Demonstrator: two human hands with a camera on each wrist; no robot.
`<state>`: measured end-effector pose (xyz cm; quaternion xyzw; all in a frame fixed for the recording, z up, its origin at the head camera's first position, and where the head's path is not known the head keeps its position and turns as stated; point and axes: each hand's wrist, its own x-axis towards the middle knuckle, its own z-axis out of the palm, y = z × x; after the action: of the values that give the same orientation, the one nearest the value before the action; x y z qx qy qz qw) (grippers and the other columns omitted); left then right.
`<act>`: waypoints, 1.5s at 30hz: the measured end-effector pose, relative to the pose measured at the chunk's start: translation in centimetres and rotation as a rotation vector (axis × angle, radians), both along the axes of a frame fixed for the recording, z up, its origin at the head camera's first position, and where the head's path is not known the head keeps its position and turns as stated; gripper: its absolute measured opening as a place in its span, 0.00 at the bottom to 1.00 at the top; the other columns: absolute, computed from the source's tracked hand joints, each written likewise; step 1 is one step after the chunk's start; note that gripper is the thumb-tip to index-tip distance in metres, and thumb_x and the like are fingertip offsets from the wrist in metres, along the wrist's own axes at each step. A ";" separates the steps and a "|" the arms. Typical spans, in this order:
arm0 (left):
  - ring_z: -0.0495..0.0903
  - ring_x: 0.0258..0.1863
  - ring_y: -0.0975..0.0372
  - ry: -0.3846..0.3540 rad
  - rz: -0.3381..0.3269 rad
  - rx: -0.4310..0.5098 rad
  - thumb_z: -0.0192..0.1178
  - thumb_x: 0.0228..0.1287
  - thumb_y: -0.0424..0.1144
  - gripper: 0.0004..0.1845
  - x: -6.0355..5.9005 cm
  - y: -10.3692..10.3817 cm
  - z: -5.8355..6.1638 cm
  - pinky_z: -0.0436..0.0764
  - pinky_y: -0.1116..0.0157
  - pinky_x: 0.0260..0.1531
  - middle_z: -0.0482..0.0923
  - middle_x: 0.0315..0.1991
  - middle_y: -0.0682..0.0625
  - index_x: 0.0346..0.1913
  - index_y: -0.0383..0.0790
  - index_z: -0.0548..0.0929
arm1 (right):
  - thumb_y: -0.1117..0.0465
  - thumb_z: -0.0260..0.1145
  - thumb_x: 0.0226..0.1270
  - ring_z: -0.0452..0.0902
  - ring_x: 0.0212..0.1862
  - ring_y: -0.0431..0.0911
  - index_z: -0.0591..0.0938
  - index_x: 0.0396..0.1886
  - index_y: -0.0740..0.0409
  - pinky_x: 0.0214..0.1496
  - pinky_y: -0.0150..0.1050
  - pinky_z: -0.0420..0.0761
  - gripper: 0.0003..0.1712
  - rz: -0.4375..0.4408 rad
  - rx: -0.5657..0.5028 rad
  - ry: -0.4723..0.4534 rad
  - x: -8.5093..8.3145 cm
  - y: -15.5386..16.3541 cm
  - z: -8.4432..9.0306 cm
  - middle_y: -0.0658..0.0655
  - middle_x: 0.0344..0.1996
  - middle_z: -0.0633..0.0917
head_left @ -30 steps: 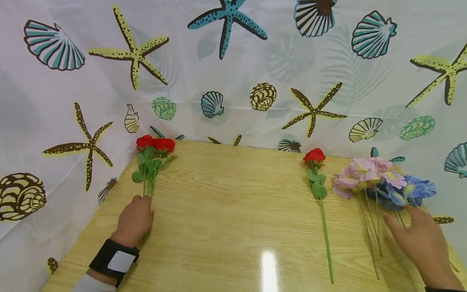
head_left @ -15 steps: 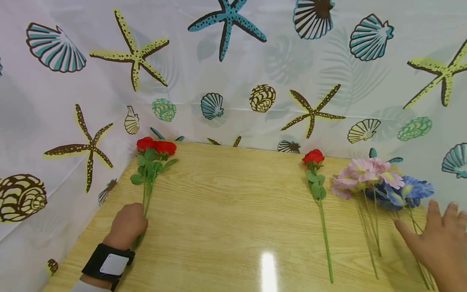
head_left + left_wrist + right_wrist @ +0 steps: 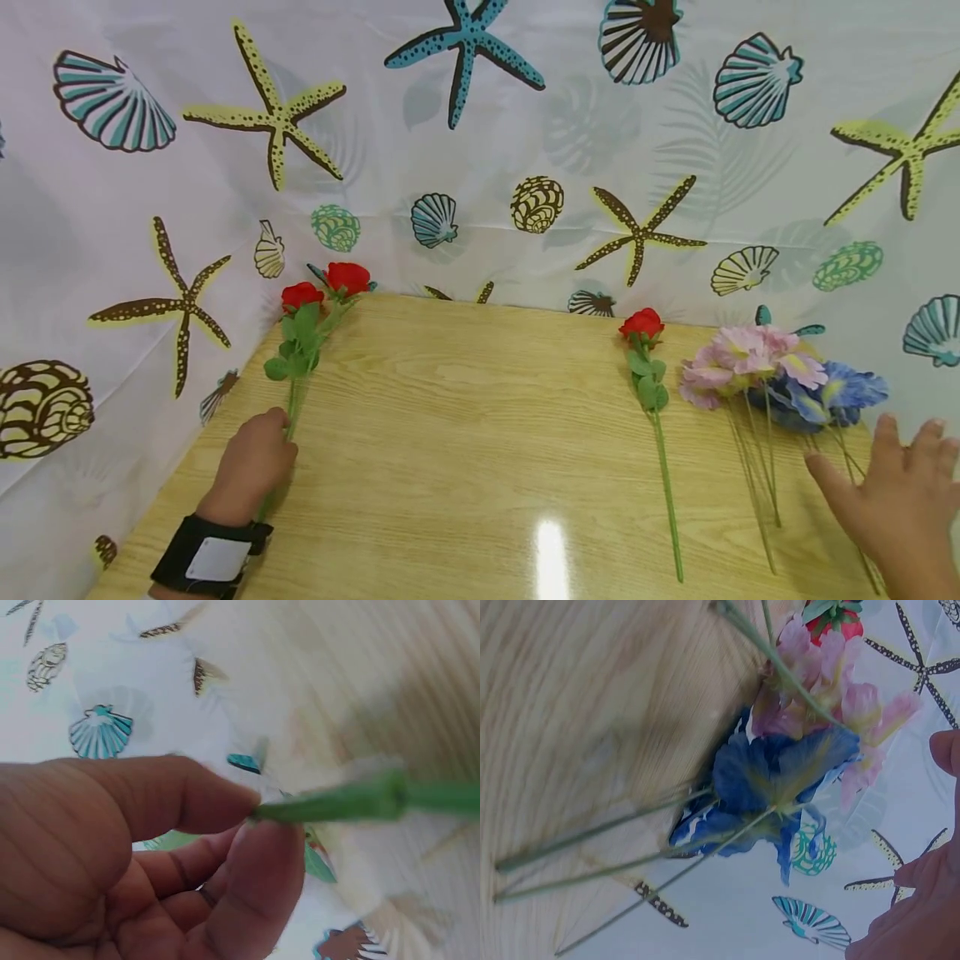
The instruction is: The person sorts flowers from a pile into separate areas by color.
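At the left of the table, my left hand (image 3: 251, 458) pinches a green rose stem (image 3: 337, 804) between thumb and forefinger. Beyond it lie two red roses, a left one (image 3: 302, 296) and a right one (image 3: 348, 277), their leaves overlapping; which of them the pinched stem belongs to is hard to tell. On the other side, my right hand (image 3: 903, 492) hovers with fingers spread, holding nothing. Just ahead of it are blue flowers (image 3: 847, 390), stems toward me. Pink flowers (image 3: 750, 350) lie against them, partly over the blue petals.
A single red rose (image 3: 642, 323) lies right of the middle, its stem pointing toward me. The wooden table (image 3: 465, 450) meets a white cloth (image 3: 495, 142) printed with starfish and shells at the back and sides.
My left hand has slid back toward me along the stems, and the right one of the two roses has shifted up and apart. My right hand has drawn off the blue flowers, fingers spreading.
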<state>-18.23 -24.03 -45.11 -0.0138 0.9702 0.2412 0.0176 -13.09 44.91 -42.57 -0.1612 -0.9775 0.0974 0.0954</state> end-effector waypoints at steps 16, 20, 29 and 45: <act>0.80 0.39 0.57 -0.068 -0.080 0.635 0.57 0.68 0.28 0.18 0.9 8.3 -1.4 0.79 0.63 0.33 0.77 0.46 0.42 0.60 0.29 0.77 | 0.41 0.55 0.75 0.13 0.70 0.72 0.37 0.76 0.75 0.58 0.80 0.30 0.56 0.224 -0.126 0.079 -0.7 -4.8 -2.2 0.78 0.71 0.24; 0.79 0.37 0.58 -0.166 -0.168 0.891 0.58 0.69 0.28 0.20 0.6 10.5 -2.6 0.80 0.64 0.33 0.74 0.48 0.39 0.61 0.26 0.73 | 0.42 0.57 0.74 0.12 0.70 0.70 0.37 0.77 0.73 0.59 0.80 0.29 0.56 0.246 -0.185 0.096 -0.8 -6.0 -2.9 0.76 0.72 0.25; 0.78 0.36 0.59 -0.210 -0.262 1.032 0.57 0.69 0.29 0.20 0.9 15.2 -2.7 0.80 0.64 0.35 0.73 0.47 0.41 0.61 0.26 0.72 | 0.45 0.60 0.74 0.13 0.72 0.69 0.38 0.78 0.68 0.61 0.78 0.29 0.54 0.324 -0.358 0.075 -1.4 -9.9 -3.0 0.71 0.74 0.25; 0.78 0.41 0.60 -0.144 -0.221 1.235 0.59 0.68 0.30 0.17 1.9 21.7 -1.1 0.80 0.64 0.40 0.73 0.45 0.47 0.57 0.30 0.75 | 0.57 0.59 0.76 0.57 0.73 0.53 0.63 0.74 0.60 0.69 0.55 0.64 0.32 0.505 -0.959 0.169 -5.0 -23.8 1.1 0.59 0.72 0.64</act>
<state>-16.37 -2.34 -46.26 0.0829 0.6442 0.7520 0.1123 -18.04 21.07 -41.51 0.0613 -0.8206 0.5647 0.0632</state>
